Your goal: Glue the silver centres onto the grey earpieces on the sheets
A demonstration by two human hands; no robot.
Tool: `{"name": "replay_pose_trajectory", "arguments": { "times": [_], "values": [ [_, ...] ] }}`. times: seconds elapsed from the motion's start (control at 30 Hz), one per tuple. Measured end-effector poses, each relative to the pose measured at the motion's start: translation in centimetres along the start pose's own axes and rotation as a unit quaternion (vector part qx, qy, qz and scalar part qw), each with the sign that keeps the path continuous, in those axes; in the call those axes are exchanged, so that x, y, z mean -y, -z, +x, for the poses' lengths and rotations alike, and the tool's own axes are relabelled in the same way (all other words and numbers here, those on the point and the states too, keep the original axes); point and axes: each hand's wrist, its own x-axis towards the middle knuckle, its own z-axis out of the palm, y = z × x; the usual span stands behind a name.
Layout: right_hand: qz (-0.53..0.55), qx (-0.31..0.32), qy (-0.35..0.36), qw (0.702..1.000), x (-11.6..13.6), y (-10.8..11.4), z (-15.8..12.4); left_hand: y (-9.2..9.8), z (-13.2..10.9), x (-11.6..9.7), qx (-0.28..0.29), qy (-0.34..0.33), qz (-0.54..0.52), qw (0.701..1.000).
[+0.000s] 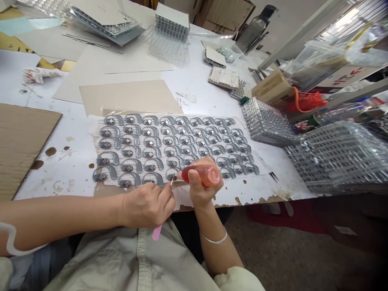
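Observation:
My left hand (148, 206) pinches a thin pink-handled applicator (157, 233), and its fine pale tip meets the sheet by a grey piece in the front row. My right hand (201, 190) grips a translucent orange-red squeeze bottle (201, 176), lying on its side with its dark red nozzle pointing left. Both hands sit at the front edge of a plastic-covered sheet (176, 145) holding several rows of grey hook-shaped pieces with round metallic centres. My right hand hides part of the front rows.
Stacks of clear blister trays (268, 123) stand right of the sheet, with a larger stack (336, 157) beyond. A brown cardboard sheet (18, 145) lies at the left on the stained white table (69, 173). Boards and more trays crowd the back.

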Motion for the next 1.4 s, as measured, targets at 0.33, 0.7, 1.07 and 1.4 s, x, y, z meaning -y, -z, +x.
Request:
{"name": "replay_pose_trajectory", "arguments": {
  "times": [0.33, 0.7, 1.07, 1.4],
  "values": [
    [-0.027, -0.007, 0.013, 1.0, 0.0, 0.0, -0.1, 0.0, 0.0, 0.1, 0.005, -0.003, 0.0, 1.0],
    [-0.043, -0.015, 0.016, 0.999, -0.3, 0.3, -0.4, -0.1, -0.1, 0.0, 0.002, 0.006, -0.011, 1.0],
    [-0.014, -0.099, -0.043, 0.994, 0.1, 0.8, -0.8, 0.0, -0.1, 0.2, 0.008, 0.001, -0.009, 1.0],
    [-0.006, -0.101, -0.114, 0.988, -0.4, 1.9, -2.3, 0.1, 0.1, 0.5, 0.006, -0.001, -0.036, 0.999]
  ]
}}
